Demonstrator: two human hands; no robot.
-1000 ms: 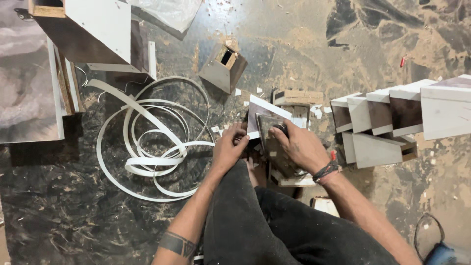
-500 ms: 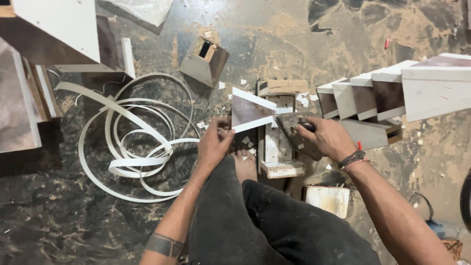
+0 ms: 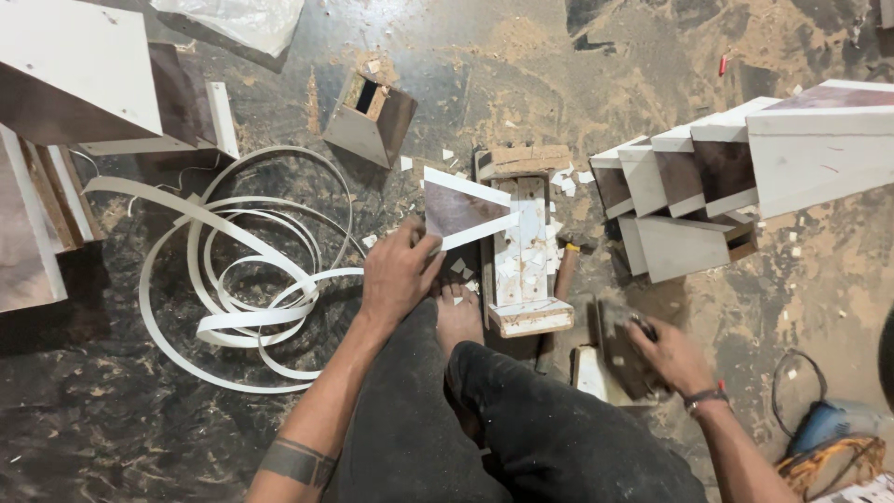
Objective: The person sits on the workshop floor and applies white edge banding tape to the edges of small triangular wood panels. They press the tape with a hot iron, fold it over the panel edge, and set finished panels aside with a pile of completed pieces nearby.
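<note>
Since half a second ago my right hand (image 3: 663, 359) has left the triangular panel (image 3: 461, 210) and dropped low, closing on a dark sanding block (image 3: 619, 346). Left hand (image 3: 399, 272) alone pinches the panel's corner above the wooden jig (image 3: 521, 251); it could tip or slide off onto my foot (image 3: 458, 315).

- The floor (image 3: 521, 65) is dark stone with pale sawdust spread over it.
- A loose coil of white strip (image 3: 242, 279) lies on the left.
- White and brown boards (image 3: 74, 84) lean at the top left.
- A clear plastic bag (image 3: 237, 19) lies at the top.
- A row of white and brown boxes (image 3: 708, 177) sits on the right.
- A small box (image 3: 372, 116) stands near the top middle.
- A blue tool (image 3: 829, 424) with a black cord is at the bottom right.
</note>
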